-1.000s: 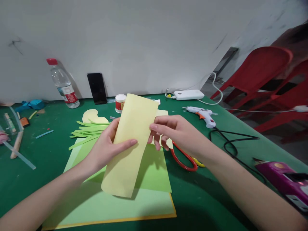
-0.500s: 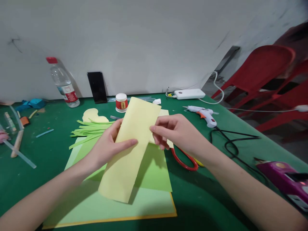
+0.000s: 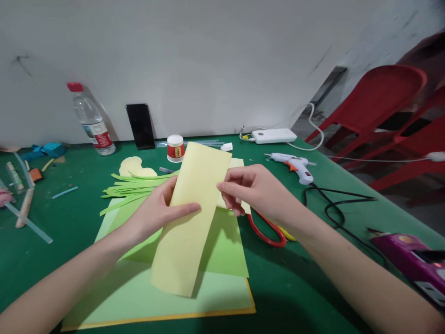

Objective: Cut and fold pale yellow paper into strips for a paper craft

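Left hand (image 3: 153, 209) clamps the yellow paper (image 3: 190, 234) under its thumb; right hand (image 3: 249, 184) pinches its edge. Uneven pull or hard thumb pressure may crease it.

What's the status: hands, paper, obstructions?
Left hand holding yellow paper. Right hand pinching its right edge. Paper tilted above green sheets. Red-handled scissors nearby, apparently not in the way.

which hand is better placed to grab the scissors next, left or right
Probably the right hand: it is closer to the scissors and only at the edge of the yellow paper. The left hand grips that paper, farther off.
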Action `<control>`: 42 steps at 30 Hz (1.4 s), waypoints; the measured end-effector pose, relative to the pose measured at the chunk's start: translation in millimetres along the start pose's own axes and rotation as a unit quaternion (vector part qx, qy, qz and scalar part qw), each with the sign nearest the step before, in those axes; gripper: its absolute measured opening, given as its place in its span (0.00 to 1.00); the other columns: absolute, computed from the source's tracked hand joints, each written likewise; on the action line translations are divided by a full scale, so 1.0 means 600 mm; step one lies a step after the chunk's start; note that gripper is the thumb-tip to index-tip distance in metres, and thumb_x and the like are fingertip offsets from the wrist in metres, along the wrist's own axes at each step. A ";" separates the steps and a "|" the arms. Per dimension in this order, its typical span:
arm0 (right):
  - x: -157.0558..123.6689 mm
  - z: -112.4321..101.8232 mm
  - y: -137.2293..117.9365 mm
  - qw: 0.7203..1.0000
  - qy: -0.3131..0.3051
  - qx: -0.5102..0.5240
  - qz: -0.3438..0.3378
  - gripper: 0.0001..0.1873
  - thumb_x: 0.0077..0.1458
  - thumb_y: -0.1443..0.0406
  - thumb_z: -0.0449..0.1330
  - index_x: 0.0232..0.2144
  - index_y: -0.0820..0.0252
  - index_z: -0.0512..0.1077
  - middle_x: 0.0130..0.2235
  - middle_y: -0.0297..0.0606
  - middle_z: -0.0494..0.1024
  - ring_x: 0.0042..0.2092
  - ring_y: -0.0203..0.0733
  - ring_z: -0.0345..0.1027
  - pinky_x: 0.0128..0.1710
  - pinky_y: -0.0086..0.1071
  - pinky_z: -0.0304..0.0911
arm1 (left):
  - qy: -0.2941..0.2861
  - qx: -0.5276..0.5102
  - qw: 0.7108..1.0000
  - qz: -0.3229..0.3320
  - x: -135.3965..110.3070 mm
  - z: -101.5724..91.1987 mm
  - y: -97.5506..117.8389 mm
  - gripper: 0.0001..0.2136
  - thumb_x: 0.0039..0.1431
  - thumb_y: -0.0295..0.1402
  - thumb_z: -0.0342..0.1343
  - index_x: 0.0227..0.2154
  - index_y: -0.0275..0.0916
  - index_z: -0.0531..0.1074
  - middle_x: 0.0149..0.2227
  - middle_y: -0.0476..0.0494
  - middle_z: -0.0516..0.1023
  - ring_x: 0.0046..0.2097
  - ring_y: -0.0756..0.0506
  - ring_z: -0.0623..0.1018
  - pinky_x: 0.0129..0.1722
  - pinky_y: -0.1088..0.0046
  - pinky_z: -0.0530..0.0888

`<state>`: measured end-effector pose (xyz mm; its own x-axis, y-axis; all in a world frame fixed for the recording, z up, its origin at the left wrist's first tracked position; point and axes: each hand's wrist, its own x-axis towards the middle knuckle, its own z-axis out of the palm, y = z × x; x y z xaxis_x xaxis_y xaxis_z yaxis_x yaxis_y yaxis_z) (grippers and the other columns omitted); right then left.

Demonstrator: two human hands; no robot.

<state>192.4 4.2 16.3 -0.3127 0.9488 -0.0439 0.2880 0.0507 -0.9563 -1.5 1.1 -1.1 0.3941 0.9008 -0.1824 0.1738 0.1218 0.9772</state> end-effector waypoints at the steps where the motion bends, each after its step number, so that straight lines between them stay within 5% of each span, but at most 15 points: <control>1: 0.000 -0.001 -0.001 1.000 -0.004 0.002 0.000 0.10 0.47 0.70 0.54 0.16 0.62 0.62 0.16 0.28 0.67 0.16 0.26 0.59 0.16 0.22 0.55 | -0.011 -0.011 1.000 0.005 0.001 -0.001 -0.001 0.21 0.49 0.32 0.58 0.47 0.45 0.65 0.47 0.45 0.74 0.40 0.43 0.77 0.34 0.71 0.76; 5: -0.003 -0.002 0.000 0.999 -0.042 0.005 -0.005 0.11 0.47 0.70 0.55 0.15 0.62 0.61 0.16 0.28 0.66 0.15 0.26 0.59 0.16 0.22 0.55 | -0.021 -0.035 0.999 0.034 0.005 -0.005 -0.005 0.18 0.51 0.34 0.57 0.47 0.43 0.68 0.46 0.44 0.74 0.43 0.43 0.76 0.38 0.71 0.75; 11: -0.018 0.010 0.002 0.995 -0.097 0.000 -0.031 0.13 0.50 0.66 0.54 0.16 0.61 0.61 0.16 0.28 0.65 0.17 0.26 0.59 0.17 0.21 0.56 | 0.033 0.001 0.998 0.058 -0.018 -0.006 0.012 0.10 0.49 0.32 0.59 0.37 0.43 0.73 0.37 0.49 0.79 0.35 0.46 0.78 0.30 0.76 0.75; 18: -0.039 0.014 -0.011 0.984 -0.053 -0.097 -0.142 0.13 0.50 0.67 0.55 0.16 0.61 0.63 0.16 0.30 0.66 0.18 0.28 0.59 0.17 0.24 0.54 | 0.071 0.046 0.992 0.098 -0.047 -0.002 0.032 0.05 0.48 0.33 0.60 0.31 0.47 0.76 0.31 0.54 0.80 0.30 0.47 0.78 0.24 0.79 0.75; 24: -0.061 0.018 -0.022 0.965 0.061 -0.117 -0.228 0.13 0.53 0.65 0.53 0.18 0.59 0.64 0.17 0.31 0.67 0.19 0.29 0.58 0.17 0.24 0.55 | 0.070 0.135 0.978 0.142 -0.055 0.005 0.044 0.03 0.47 0.33 0.60 0.27 0.44 0.76 0.29 0.52 0.79 0.30 0.46 0.77 0.25 0.76 0.74; 42: -0.071 0.018 -0.027 0.949 0.092 -0.175 -0.246 0.15 0.55 0.66 0.51 0.16 0.58 0.62 0.16 0.32 0.66 0.18 0.30 0.59 0.16 0.25 0.55 | 0.047 0.138 0.979 0.145 -0.066 0.009 0.049 0.02 0.46 0.30 0.61 0.26 0.43 0.76 0.28 0.53 0.79 0.28 0.48 0.76 0.23 0.79 0.73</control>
<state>191.1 -40.5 30.6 -0.3326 0.8205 0.4649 0.4421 0.5711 -0.6917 -6.9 -33.2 34.3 0.3802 0.9168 0.1224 0.3086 -0.2504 0.9176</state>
